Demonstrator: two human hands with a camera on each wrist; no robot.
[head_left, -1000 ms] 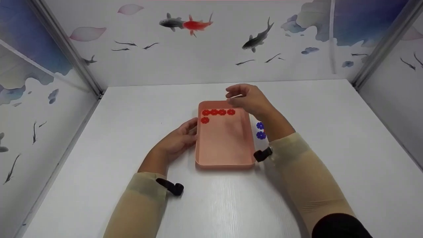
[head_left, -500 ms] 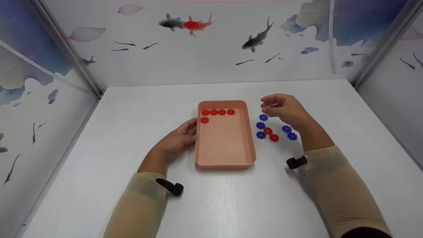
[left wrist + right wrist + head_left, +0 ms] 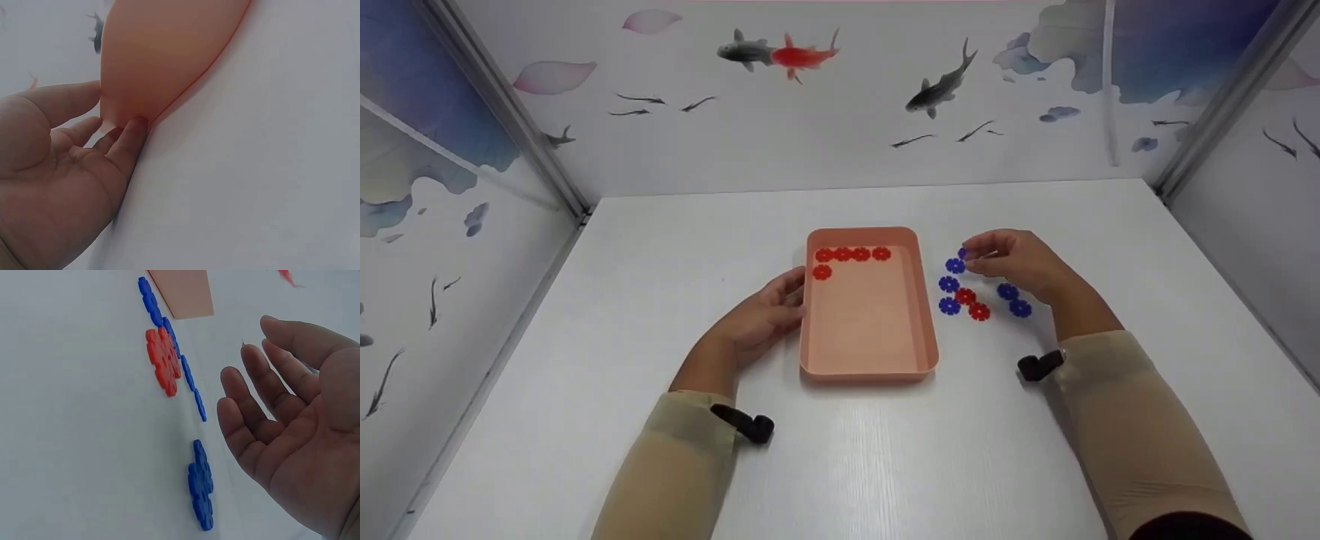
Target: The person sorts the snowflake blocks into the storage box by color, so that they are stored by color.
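Observation:
A pink tray (image 3: pixel 866 330) lies on the table; inside it several red snowflake discs (image 3: pixel 861 254) form a row along the far end, with one more red disc (image 3: pixel 822 272) below. My left hand (image 3: pixel 761 319) rests its fingertips against the tray's left outer wall; the left wrist view shows thumb and fingers (image 3: pixel 128 143) touching that wall. Right of the tray, my right hand (image 3: pixel 1020 264) hovers with loosely bent fingers close to a blue snowflake disc (image 3: pixel 962 253), partly hidden by the fingertips. In the right wrist view nothing lies between its fingers (image 3: pixel 233 385).
Loose blue discs (image 3: pixel 949 284) line the tray's right side, with two red discs (image 3: pixel 979 311) beside them. Another two blue discs (image 3: pixel 1020 308) lie farther right, below the right hand. A printed wall (image 3: pixel 840 150) closes off the white table (image 3: pixel 840 465) at the back.
My right hand has moved right from over the tray's far end to the loose discs, then lowered towards a blue one. The left hand stays at the tray's side.

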